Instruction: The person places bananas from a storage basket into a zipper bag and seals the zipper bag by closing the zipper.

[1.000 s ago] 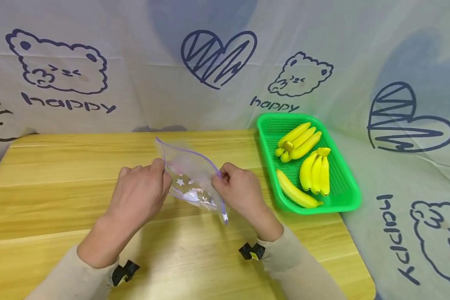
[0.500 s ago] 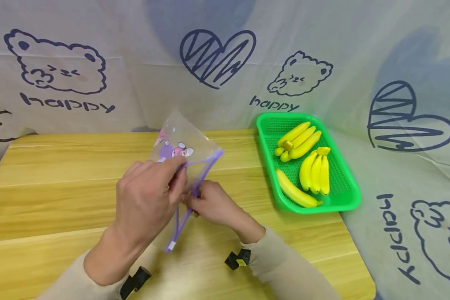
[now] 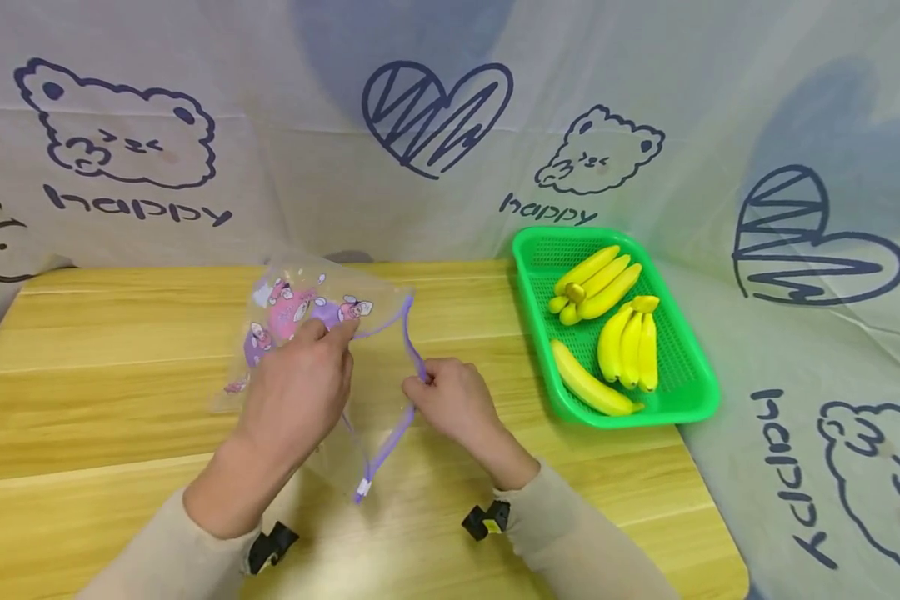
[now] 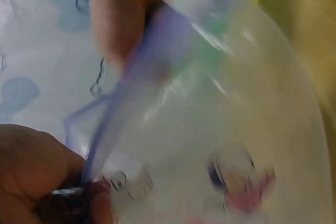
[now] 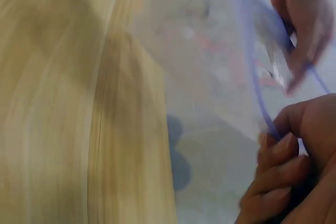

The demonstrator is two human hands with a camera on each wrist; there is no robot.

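A clear slider zip bag (image 3: 292,310) with pink and purple cartoon prints spreads above the table, its purple-edged mouth turned to the right and gaping. My left hand (image 3: 296,400) pinches one side of the mouth from the near left. Opposite it, my right hand (image 3: 461,406) grips the other purple edge between thumb and curled fingers. A white slider (image 3: 363,486) sits at the mouth's lower corner. In the left wrist view the bag (image 4: 226,108) fills much of the frame, slightly blurred. The right wrist view shows the purple strip (image 5: 254,77) running into my right fingers.
A green basket (image 3: 693,379) stands at the table's right side. Inside lie two bunches of bananas (image 3: 630,342) and a single banana (image 3: 592,379). Behind the wooden table (image 3: 105,350) hangs a pale printed cloth (image 3: 292,100).
The bag has swung round so its mouth faces right and its body lies to the left. My hands crowded together at its edge half a second ago, and now they have spread apart, widening the mouth.
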